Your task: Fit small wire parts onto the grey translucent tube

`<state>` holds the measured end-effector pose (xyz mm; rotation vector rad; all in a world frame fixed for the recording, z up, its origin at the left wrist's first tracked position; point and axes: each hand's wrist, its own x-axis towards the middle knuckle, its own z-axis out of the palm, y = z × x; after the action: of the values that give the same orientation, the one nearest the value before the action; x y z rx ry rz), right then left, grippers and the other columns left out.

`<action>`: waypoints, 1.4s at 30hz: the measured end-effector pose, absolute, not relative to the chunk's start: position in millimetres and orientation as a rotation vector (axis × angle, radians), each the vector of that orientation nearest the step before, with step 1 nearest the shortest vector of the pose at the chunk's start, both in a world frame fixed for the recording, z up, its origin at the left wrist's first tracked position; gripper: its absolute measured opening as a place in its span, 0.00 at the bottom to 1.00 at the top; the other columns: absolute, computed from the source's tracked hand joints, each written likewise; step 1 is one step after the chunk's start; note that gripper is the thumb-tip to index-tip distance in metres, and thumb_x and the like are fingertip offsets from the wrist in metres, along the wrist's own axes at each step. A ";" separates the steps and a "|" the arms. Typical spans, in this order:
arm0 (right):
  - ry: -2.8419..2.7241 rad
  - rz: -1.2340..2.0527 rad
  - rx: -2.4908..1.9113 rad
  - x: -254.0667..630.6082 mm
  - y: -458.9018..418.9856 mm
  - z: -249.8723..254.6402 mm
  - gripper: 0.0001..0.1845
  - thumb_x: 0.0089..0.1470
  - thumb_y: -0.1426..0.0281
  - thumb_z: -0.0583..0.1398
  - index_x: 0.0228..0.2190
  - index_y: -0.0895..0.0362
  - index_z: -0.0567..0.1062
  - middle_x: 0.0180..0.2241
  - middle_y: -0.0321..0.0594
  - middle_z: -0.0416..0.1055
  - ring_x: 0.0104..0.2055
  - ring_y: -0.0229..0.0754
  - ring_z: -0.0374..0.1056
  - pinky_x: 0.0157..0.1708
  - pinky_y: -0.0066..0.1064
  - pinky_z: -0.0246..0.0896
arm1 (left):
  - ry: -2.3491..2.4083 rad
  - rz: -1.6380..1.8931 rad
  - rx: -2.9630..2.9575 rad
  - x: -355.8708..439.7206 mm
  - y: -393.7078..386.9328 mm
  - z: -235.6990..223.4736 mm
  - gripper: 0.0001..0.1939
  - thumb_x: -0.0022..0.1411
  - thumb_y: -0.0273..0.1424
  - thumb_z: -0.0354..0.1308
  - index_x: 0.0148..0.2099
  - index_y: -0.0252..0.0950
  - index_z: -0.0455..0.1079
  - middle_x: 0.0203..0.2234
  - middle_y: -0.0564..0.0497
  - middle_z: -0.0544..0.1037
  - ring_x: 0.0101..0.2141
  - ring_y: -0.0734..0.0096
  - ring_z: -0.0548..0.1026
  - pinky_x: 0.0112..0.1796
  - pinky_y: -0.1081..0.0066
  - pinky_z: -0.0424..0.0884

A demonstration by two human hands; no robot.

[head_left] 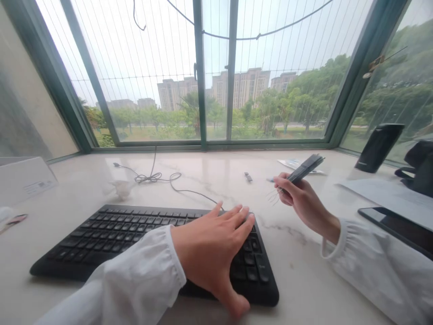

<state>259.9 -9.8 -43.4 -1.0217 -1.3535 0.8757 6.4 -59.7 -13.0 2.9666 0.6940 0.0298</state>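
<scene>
A black keyboard [111, 234] lies on a pale marble sill [203, 176] in front of me. My left hand [213, 253] rests flat on the keyboard's right end, fingers stretched out and holding nothing. My right hand [301, 201] hovers above the sill to the right of the keyboard. It is closed on a slim dark tool [306, 168] with thin wire-like bristles [274, 197] hanging below the fingers. Both arms wear white sleeves.
A thin cable [158, 177] curls behind the keyboard, beside a small white crumpled thing [122, 188]. A small dark piece [248, 177] lies mid-sill. A black cylinder [378, 147], white paper [389, 194] and a dark tablet [399, 228] sit at the right; a white box [23, 178] at the left.
</scene>
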 end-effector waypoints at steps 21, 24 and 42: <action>-1.517 0.892 -1.030 258.3 -6.9 -45.7 0.21 0.53 0.52 0.62 0.24 0.56 0.66 0.16 0.26 0.50 0.19 0.31 0.45 0.20 0.29 0.38 | 0.795 0.231 3.086 5.5 -44.2 -22.1 0.53 0.58 0.62 0.46 0.69 0.24 0.47 0.65 0.32 0.56 0.64 0.51 0.56 0.65 0.48 0.40; -1.506 0.875 -1.041 258.9 -7.0 -42.9 0.21 0.53 0.52 0.63 0.24 0.56 0.66 0.16 0.26 0.50 0.19 0.31 0.45 0.21 0.29 0.37 | 0.862 0.230 3.065 4.9 -40.9 -25.1 0.54 0.57 0.64 0.45 0.69 0.25 0.48 0.64 0.31 0.57 0.64 0.50 0.56 0.64 0.48 0.41; -1.565 0.900 -1.037 261.3 -3.9 -48.3 0.21 0.54 0.54 0.62 0.24 0.56 0.65 0.18 0.26 0.49 0.19 0.30 0.44 0.20 0.28 0.37 | 0.905 0.219 3.049 5.5 -38.1 -30.4 0.54 0.57 0.65 0.43 0.69 0.24 0.50 0.64 0.31 0.57 0.64 0.49 0.57 0.64 0.50 0.42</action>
<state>261.3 -3.9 -48.3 -1.0365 -1.5647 0.8999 5.5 -38.1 -30.4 3.0486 0.9055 0.2187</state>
